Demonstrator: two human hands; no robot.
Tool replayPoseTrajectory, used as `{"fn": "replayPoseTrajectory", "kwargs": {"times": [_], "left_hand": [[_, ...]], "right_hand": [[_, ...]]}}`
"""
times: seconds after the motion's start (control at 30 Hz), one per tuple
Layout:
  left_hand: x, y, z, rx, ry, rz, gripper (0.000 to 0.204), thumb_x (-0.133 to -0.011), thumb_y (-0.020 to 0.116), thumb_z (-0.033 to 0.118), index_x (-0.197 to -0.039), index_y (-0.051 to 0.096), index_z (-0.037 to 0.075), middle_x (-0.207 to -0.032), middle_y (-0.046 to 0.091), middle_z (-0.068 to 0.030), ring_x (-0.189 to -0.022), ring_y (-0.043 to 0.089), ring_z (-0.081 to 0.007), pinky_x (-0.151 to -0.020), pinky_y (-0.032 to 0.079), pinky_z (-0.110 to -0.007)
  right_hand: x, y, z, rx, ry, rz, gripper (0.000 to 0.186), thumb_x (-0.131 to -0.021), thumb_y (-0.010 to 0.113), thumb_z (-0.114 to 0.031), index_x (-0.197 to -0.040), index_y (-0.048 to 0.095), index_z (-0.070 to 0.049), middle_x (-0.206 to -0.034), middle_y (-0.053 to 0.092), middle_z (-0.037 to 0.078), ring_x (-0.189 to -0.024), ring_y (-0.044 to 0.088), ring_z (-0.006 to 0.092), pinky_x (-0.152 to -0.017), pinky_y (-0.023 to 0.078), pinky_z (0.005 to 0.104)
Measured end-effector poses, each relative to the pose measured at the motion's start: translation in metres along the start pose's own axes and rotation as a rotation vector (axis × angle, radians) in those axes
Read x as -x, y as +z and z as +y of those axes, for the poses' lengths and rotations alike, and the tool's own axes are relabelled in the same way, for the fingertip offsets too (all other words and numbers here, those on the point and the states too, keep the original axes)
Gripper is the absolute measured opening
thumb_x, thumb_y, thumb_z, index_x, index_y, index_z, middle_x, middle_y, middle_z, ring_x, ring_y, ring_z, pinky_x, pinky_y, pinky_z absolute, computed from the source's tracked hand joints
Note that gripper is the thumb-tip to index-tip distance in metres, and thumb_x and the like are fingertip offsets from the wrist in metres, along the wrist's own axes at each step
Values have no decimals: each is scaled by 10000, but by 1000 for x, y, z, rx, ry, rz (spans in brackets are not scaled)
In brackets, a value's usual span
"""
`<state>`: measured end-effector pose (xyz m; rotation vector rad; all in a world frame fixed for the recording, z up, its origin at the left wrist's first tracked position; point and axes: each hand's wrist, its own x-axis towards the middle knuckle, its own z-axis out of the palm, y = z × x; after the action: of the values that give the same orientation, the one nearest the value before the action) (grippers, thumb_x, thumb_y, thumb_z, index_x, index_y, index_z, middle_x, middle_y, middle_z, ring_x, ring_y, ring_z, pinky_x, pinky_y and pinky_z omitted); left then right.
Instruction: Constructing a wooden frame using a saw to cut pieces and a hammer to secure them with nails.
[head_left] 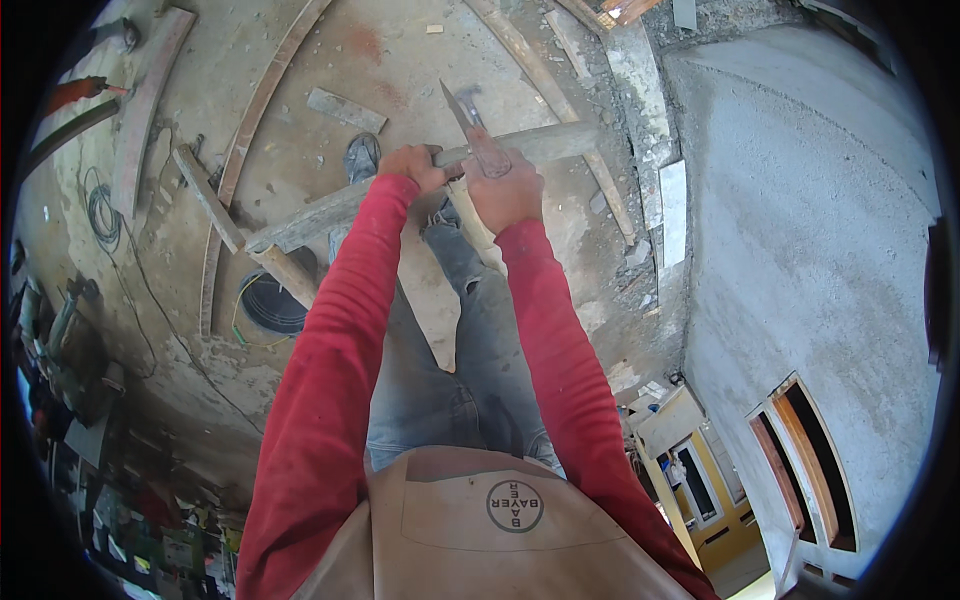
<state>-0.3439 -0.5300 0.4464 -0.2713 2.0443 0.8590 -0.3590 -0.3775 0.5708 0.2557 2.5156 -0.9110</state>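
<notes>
A long, weathered grey wooden plank (330,213) lies crosswise in front of my legs, raised above the floor on wooden pieces. My left hand (412,168) is closed over the plank near its middle. Just to the right, my right hand (507,190) wraps round the wooden handle of what looks like a handsaw (487,153). Its narrow metal blade points away from me, above the plank. A shiny curved metal piece (467,97) shows beside the blade; what it belongs to is unclear. Under the plank's left end stands a short wooden support (286,272).
Loose boards lie about the floor, among them a long curved strip (240,160) and a short board (346,109). A black coiled or round container (272,303) sits at left, near a cable coil (103,215). A grey rendered wall (790,220) rises at right.
</notes>
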Motion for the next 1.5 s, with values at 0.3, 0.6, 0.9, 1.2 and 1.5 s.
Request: {"fn": "replayPoseTrajectory", "kwargs": {"times": [0.3, 0.6, 0.9, 1.2, 1.5], "left_hand": [[8, -6, 3, 14, 43, -100, 1009, -742, 485, 908, -1294, 671, 84, -1044, 730, -232, -1090, 674, -390, -937, 521, -470], [-5, 1, -5, -15, -4, -25, 1000, -732, 505, 905, -1326, 655, 114, -1079, 727, -218, -1096, 673, -388, -962, 519, -452], [11, -6, 9, 55, -4, -31, 894, -762, 527, 858, -1234, 708, 120, -1032, 736, -207, -1052, 683, -399, -929, 526, -471], [5, -7, 1, 23, -7, -33, 849, -755, 564, 823, -1258, 696, 152, -1082, 723, -217, -1064, 676, -405, -941, 526, -458], [9, 0, -2, 21, -26, -56, 949, -742, 502, 900, -1291, 686, 149, -1071, 736, -197, -1085, 678, -389, -944, 526, -452]], "right_hand": [[169, -145, -42, 84, -193, -113, 357, -884, 654, -35, -1237, 620, 5, -1148, 713, 204, -1025, 731, 281, -858, 572, 347], [-24, 10, -8, 125, 92, -83, 326, -854, 700, -254, -1061, 627, -14, -982, 697, 286, -917, 677, 478, -801, 555, 508], [163, -137, -53, 90, -130, -243, 513, -899, 495, 70, -1410, 536, 49, -1427, 583, 177, -1281, 595, 235, -1057, 454, 321], [-4, 4, 1, 81, 53, -8, 395, -847, 709, -304, -1125, 631, -34, -906, 709, 254, -884, 686, 466, -781, 552, 479], [169, -128, -28, 259, -261, -211, 543, -865, 640, -8, -1402, 560, -15, -1384, 596, 190, -1092, 704, 291, -850, 576, 332]]}}
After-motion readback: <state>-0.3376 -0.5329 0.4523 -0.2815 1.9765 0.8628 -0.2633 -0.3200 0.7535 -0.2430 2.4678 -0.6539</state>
